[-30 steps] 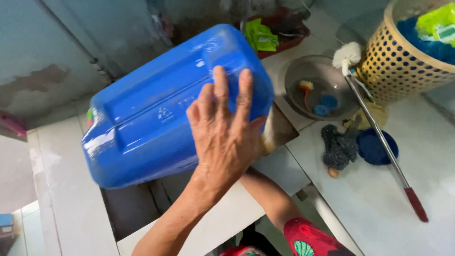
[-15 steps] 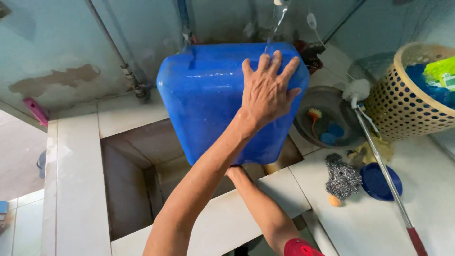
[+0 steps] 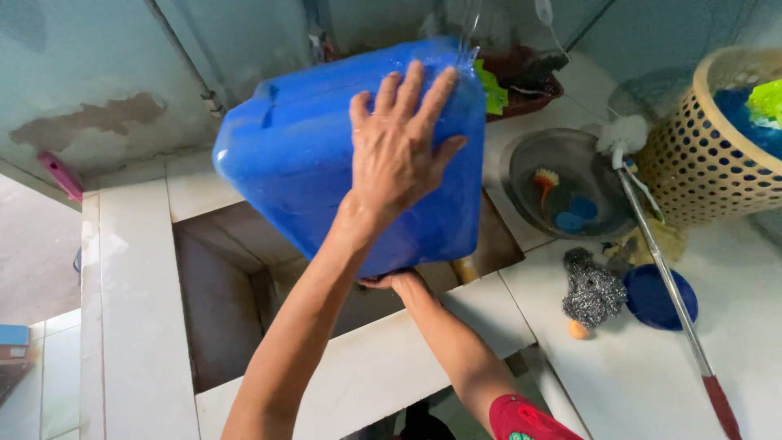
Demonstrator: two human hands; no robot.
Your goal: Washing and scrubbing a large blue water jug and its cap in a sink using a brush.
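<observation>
Both hands are on a large blue plastic jerrycan (image 3: pixel 309 163) held up over a tiled sink basin (image 3: pixel 220 301). Nearest the camera, the right hand (image 3: pixel 389 281) props the can from beneath at its lower edge; only the knuckles and wrist show, so how the fingers lie there cannot be told. Above it, the left hand (image 3: pixel 401 151) lies flat on the can's broad face with fingers spread wide, pressing against the plastic rather than gripping. The can is tilted, clear of the basin.

To the right, on the white tiled desk (image 3: pixel 619 375), lie a steel wool scrubber (image 3: pixel 592 292), a small orange ball (image 3: pixel 577 329) just beside it, and a round dark blue lid (image 3: pixel 660 297). A long-handled brush (image 3: pixel 664 269) with a white head and a red grip slants across the desk. Farther back sits a metal bowl (image 3: pixel 562 183) holding what looks like a small brush and blue pieces. A beige perforated basket (image 3: pixel 717 143) with blue and green items stands at the far right.
</observation>
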